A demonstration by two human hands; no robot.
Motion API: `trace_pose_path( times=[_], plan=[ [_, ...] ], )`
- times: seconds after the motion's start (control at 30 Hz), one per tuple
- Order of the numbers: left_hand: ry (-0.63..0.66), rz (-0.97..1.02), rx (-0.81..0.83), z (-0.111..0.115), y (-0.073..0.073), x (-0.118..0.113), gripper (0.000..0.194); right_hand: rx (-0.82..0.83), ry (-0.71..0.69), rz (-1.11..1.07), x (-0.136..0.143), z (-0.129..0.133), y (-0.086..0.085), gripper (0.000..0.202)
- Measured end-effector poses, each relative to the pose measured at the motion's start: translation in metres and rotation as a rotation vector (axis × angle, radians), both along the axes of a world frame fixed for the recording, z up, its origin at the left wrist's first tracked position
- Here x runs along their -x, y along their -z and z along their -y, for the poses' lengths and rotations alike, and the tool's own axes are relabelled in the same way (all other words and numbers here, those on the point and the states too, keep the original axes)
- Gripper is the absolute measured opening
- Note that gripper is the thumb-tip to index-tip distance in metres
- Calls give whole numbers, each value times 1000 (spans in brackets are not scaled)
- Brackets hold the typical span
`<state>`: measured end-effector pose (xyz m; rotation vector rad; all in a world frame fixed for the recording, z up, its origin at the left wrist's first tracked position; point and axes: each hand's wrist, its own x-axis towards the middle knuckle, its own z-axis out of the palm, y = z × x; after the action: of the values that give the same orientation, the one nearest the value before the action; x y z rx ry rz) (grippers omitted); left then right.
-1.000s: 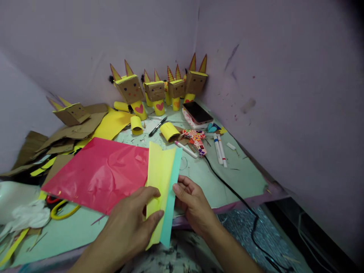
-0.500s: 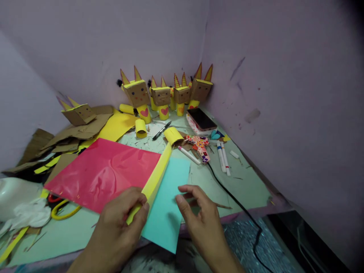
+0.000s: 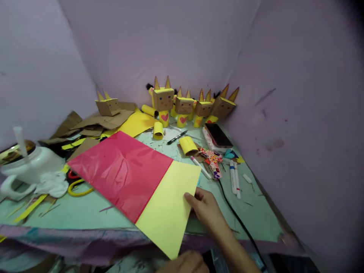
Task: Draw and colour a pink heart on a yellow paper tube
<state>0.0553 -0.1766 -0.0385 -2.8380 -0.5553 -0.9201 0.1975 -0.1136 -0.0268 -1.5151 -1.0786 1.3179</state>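
A pale yellow paper sheet (image 3: pixel 167 204) lies flat beside a glossy pink-red sheet (image 3: pixel 122 170), its left side meeting that sheet's right edge. My right hand (image 3: pixel 204 206) pinches the yellow sheet's right edge, thumb on top and fingers underneath. At the bottom of the view, my left hand (image 3: pixel 183 263) is by the sheet's lowest corner. It is cut off by the frame, with its fingers blurred and mostly hidden. Just a sliver of turquoise paper (image 3: pixel 199 181) shows past the yellow sheet's right edge.
Cardboard-headed figures (image 3: pixel 163 100) line the back wall. A patterned glue gun (image 3: pixel 212 161) with a black cord, markers (image 3: pixel 234 178) and a phone (image 3: pixel 218 135) are on the right. On the left are scissors (image 3: pixel 79 187), a white teapot-like vessel (image 3: pixel 36 163) and cardboard pieces (image 3: pixel 99 123).
The yellow sheet, lifted in my left hand before, now lies flat over the turquoise paper. My right hand has closed on its edge; my left hand has dropped low. The view has turned left.
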Motion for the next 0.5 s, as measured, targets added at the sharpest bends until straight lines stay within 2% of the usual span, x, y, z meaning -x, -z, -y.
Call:
trace_pose_path(
  times=[0.07,0.17,0.3,0.37,0.43,0.5],
  plan=[
    [-28,16,-17,0,9,-11,19,-2,-27,12,-1,-2,-5,20],
    [-70,32,-73,-4,16,-21,22,46,-49,17,4,-7,-25,21],
    [-139,-120,-118,-6,17,-21,23,151,-48,-44,18,-16,-55,14],
    [-217,-213,21,-8,14,-19,41,182,-45,-89,23,-20,-64,9],
    [-301,-283,244,-10,9,-17,64,222,-39,-125,27,-23,-70,6],
    [-301,-332,418,-13,0,-16,76,279,-28,-155,28,-26,-74,6]
  ],
)
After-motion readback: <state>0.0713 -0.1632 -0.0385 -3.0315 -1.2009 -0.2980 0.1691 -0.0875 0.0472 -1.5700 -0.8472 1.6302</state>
